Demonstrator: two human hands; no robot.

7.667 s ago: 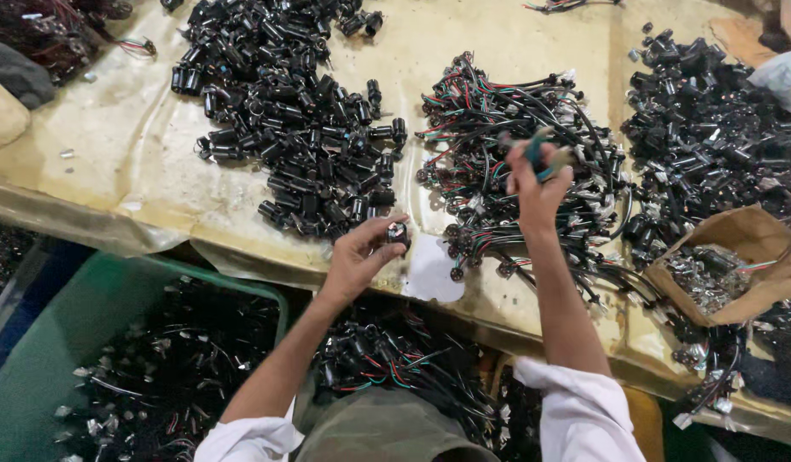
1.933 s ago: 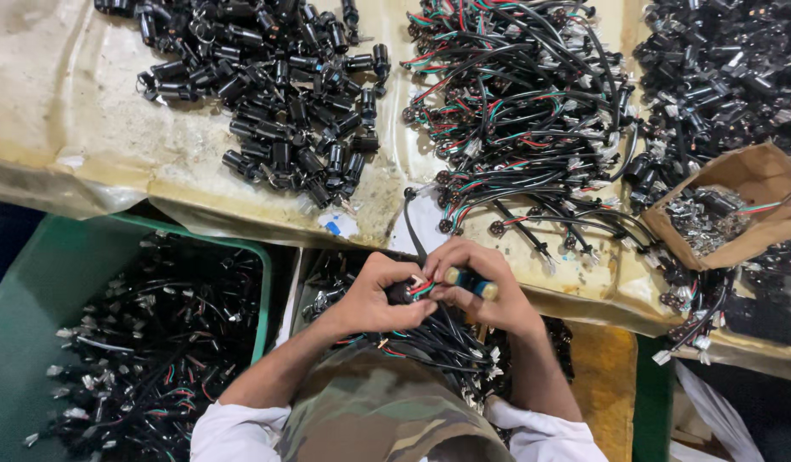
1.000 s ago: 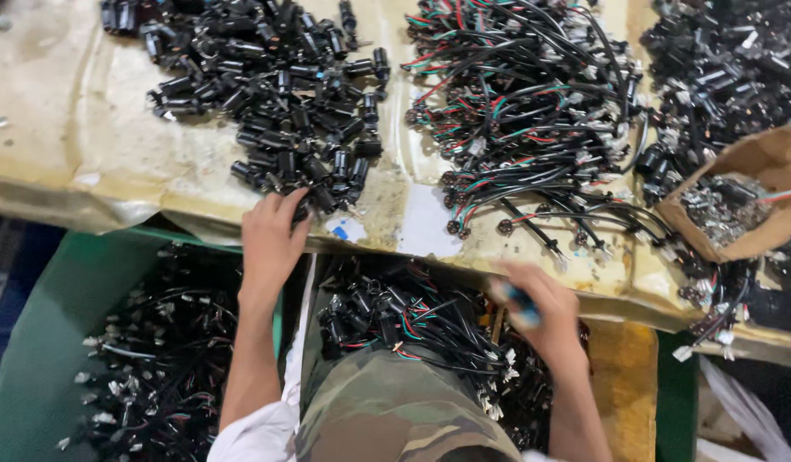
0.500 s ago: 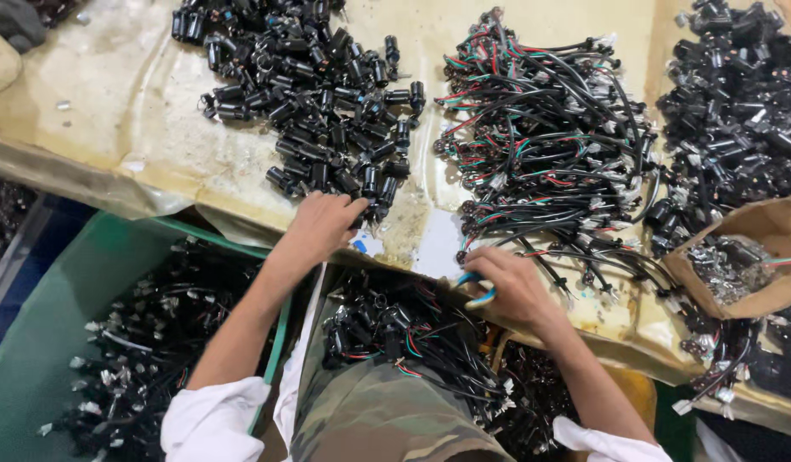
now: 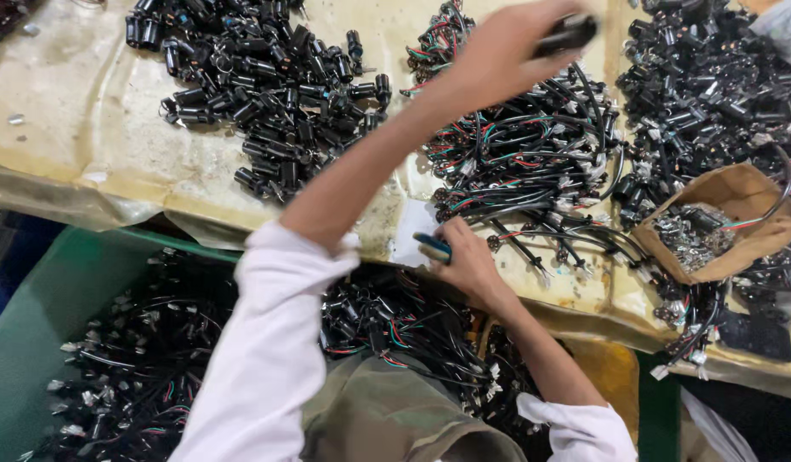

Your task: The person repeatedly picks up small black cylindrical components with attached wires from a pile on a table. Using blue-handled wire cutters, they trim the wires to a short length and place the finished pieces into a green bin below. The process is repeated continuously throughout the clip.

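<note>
Above the wired pile (image 5: pixel 524 162) on the counter (image 5: pixel 79 154), the left hand (image 5: pixel 498 51) has swung across gripping a black connector (image 5: pixel 567 34), while the right hand (image 5: pixel 468 261) still clasps a blue-handled tool (image 5: pixel 434 248).

White rolled sleeves, olive-camouflage garment below.

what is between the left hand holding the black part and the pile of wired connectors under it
Nothing visible: the left hand holds the small black cylindrical part directly above the tangled pile of red-and-green wired connectors.
</note>
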